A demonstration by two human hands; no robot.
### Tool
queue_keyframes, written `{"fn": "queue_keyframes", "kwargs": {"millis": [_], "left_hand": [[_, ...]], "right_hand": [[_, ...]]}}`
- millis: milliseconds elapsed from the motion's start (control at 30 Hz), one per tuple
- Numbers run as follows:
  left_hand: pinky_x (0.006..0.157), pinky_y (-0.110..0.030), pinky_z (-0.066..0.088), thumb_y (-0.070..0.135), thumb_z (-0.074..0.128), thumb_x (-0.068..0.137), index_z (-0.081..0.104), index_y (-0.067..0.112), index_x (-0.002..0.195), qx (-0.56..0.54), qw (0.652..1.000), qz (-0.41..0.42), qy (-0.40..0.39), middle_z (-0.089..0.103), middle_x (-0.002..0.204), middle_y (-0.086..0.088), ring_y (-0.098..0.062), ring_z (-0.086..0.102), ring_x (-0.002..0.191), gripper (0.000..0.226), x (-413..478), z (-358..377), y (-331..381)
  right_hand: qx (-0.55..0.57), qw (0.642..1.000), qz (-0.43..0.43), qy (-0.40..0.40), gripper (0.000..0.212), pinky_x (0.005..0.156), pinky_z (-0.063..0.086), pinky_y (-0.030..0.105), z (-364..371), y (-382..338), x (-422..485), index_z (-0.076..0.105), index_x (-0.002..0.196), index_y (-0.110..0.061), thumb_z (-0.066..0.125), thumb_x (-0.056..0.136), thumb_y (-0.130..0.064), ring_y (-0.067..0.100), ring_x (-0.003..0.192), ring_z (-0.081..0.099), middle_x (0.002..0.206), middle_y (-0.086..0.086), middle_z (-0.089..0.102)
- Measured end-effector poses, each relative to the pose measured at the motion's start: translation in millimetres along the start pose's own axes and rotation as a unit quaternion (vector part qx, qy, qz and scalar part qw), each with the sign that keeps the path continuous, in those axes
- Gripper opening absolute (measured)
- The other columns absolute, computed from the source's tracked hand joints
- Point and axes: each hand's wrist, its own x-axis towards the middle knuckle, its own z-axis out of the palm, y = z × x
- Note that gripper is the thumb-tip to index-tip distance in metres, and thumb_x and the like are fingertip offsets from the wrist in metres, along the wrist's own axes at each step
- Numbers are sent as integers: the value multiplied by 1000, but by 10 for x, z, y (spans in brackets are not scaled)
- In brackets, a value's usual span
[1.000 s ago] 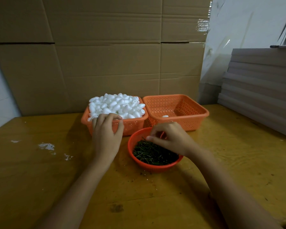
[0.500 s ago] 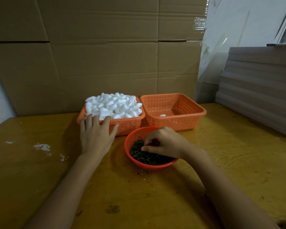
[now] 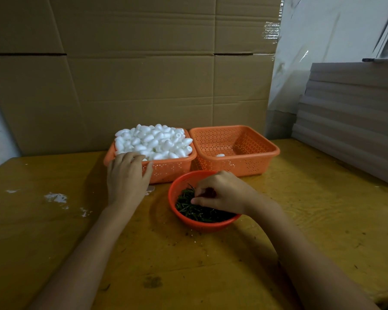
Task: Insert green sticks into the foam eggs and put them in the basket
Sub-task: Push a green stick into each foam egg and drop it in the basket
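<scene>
Green sticks (image 3: 189, 210) pinched by right hand (image 3: 222, 192); left hand (image 3: 127, 177) curled over foam eggs (image 3: 157, 142), grip unclear

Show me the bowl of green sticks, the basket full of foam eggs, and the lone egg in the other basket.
bowl of green sticks (image 3: 202, 224), head view, near outer wall.
full egg basket (image 3: 173, 170), head view, front wall.
lone egg (image 3: 220, 155), head view, its middle.

Perforated orange plastic baskets (image 3: 235, 151), matt white foam eggs (image 3: 154, 140), glossy wooden surface (image 3: 300, 198), matt cardboard (image 3: 143, 74) behind.
</scene>
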Motion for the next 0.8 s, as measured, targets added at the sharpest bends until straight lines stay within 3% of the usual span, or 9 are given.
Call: {"fn": "queue_keyframes", "kwargs": {"millis": [133, 300, 433, 567, 667, 800], "left_hand": [[103, -51, 53, 12, 55, 109, 66, 0, 137, -68, 998, -8, 10, 64, 139, -16, -35, 59, 129, 33, -15, -28, 19], [100, -49, 55, -3, 60, 104, 68, -3, 135, -114, 992, -9, 62, 66, 135, -16, -35, 63, 125, 32, -3, -39, 16], [96, -43, 53, -4, 66, 100, 74, -2, 124, -136, 986, -4, 92, 69, 125, -14, -32, 65, 118, 26, 8, -34, -23], [93, -40, 53, 0, 64, 103, 71, -1, 131, -161, 981, -12, 110, 67, 127, -14, -30, 64, 118, 29, 18, -8, -35], [89, -36, 54, 3, 64, 104, 73, 3, 130, -191, 973, -15, 129, 63, 124, -12, -27, 63, 114, 27, 24, 6, -51], [93, -39, 59, 8, 66, 104, 75, 12, 129, -280, 950, -34, 132, 58, 121, -1, -24, 68, 110, 27, 68, 9, -40]], "right_hand": [[-1, 1000, -2, 1, 20, 77, 53, 38, -7, -1, -2, 76, 93, -25, 71, 97, -44, 7, 84, 65, 91, -12, 73], [-5, 1000, -5, 4, 19, 77, 53, 35, 1, -4, -5, 75, 92, -27, 71, 97, -44, 5, 83, 64, 91, -14, 72], [-8, 1000, -9, 4, 19, 76, 54, 34, 5, -2, -4, 76, 93, -27, 71, 96, -46, 4, 83, 64, 92, -15, 73], [-3, 1000, -11, -4, 20, 77, 53, 29, 7, 7, -8, 76, 95, -28, 74, 93, -48, 1, 87, 63, 96, -17, 72], [10, 999, -10, -29, 20, 82, 51, 22, 7, 25, -8, 78, 102, -30, 75, 92, -47, -1, 94, 63, 104, -18, 73], [10, 999, -6, -36, 12, 82, 40, 9, 12, 64, -3, 80, 101, -33, 77, 92, -40, -5, 95, 59, 103, -21, 74]]}}
